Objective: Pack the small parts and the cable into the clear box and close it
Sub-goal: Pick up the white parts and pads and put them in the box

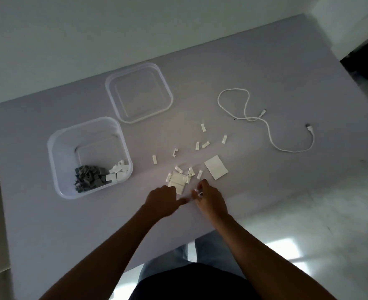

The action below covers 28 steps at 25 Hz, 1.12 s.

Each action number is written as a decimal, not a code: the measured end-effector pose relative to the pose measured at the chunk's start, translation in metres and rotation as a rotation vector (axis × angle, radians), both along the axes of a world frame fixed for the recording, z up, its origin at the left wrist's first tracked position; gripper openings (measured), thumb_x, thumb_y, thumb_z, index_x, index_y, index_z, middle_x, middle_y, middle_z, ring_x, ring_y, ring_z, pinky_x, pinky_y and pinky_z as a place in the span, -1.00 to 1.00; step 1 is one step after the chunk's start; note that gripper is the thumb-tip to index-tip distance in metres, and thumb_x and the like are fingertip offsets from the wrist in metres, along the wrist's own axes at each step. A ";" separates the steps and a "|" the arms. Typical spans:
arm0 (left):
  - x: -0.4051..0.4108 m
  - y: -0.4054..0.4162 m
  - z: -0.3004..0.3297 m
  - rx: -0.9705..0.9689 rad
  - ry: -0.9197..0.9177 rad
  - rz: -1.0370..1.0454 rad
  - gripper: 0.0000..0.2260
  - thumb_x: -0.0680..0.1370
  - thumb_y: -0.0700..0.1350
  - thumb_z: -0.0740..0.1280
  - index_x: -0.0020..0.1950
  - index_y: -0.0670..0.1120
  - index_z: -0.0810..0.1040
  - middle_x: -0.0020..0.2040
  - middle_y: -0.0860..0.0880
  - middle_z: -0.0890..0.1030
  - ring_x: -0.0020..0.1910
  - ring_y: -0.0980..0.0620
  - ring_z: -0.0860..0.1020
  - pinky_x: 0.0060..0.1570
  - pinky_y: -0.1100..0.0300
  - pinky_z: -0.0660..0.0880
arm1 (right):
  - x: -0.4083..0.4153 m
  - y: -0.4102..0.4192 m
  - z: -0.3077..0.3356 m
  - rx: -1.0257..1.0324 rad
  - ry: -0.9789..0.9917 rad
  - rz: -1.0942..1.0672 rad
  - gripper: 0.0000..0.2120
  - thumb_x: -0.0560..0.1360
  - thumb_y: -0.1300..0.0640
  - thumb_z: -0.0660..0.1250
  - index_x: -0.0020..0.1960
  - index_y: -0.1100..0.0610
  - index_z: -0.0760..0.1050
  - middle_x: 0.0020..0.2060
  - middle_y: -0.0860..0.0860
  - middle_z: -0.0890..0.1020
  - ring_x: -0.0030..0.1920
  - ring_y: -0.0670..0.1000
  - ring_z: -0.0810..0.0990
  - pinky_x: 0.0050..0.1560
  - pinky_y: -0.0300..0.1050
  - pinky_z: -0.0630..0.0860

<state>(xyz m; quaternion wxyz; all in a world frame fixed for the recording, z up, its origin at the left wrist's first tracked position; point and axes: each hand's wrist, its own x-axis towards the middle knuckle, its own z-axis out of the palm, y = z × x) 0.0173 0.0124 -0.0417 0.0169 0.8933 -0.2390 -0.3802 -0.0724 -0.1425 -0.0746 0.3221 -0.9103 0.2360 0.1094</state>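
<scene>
1. Pale grey tabletop [49, 224] carries the clear box [89, 158], holding grey and white parts, with its lid [139, 93] off behind.
2. Loose white clips [186, 169] lie just beyond both hands; the cable [265, 122] lies far right.
3. Right hand [211, 202] pinches a clip in its fingers; left hand [162, 200] is curled, holding nothing I can make out.
4. The box sits to the left, nearer the left hand.

Grey table [265, 68], box [57, 148], lid [113, 83], cable [269, 135], parts [203, 127]

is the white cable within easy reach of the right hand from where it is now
Probably yes. The white cable lies loose on the table, beyond and to the right of the right hand, with only bare tabletop between. The hand already pinches a small white part.
</scene>
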 end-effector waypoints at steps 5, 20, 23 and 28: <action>-0.015 0.004 -0.002 0.053 -0.128 -0.082 -0.55 0.59 0.24 0.16 0.20 -0.11 0.51 0.11 -0.12 0.62 0.05 -0.11 0.62 -0.02 0.08 0.50 | 0.001 0.005 0.000 0.095 0.047 -0.119 -0.85 0.56 0.05 0.30 -0.03 0.14 0.49 -0.21 0.01 0.62 -0.21 -0.01 0.60 -0.14 -0.13 0.57; 0.096 0.130 0.089 -1.263 0.826 1.332 -0.69 0.45 0.09 0.21 -0.25 -0.16 0.46 -0.45 -0.08 0.35 -0.49 0.03 0.23 -0.45 0.23 0.06 | 0.140 0.083 0.112 1.305 0.089 -0.464 -0.71 0.56 0.10 0.21 -0.31 0.13 0.50 -0.37 0.08 0.52 -0.43 0.00 0.41 -0.42 -0.16 0.27; 0.112 0.149 0.079 -1.203 0.669 1.603 -0.62 0.56 0.15 0.25 -0.33 -0.07 0.48 -0.42 -0.02 0.43 -0.50 0.07 0.33 -0.44 0.19 0.20 | 0.173 0.117 0.119 1.134 0.167 -0.325 -0.77 0.50 0.16 0.25 -0.29 0.16 0.55 -0.37 0.10 0.56 -0.42 0.01 0.47 -0.42 -0.17 0.38; 0.128 0.175 0.058 -1.274 0.579 1.958 -0.76 0.56 -0.01 0.31 -0.28 -0.07 0.50 -0.37 -0.02 0.51 -0.43 0.06 0.49 -0.40 0.23 0.46 | 0.213 0.157 0.102 0.731 0.254 0.076 -0.79 0.48 0.17 0.27 -0.20 0.23 0.63 -0.29 0.15 0.64 -0.39 0.03 0.56 -0.38 -0.13 0.49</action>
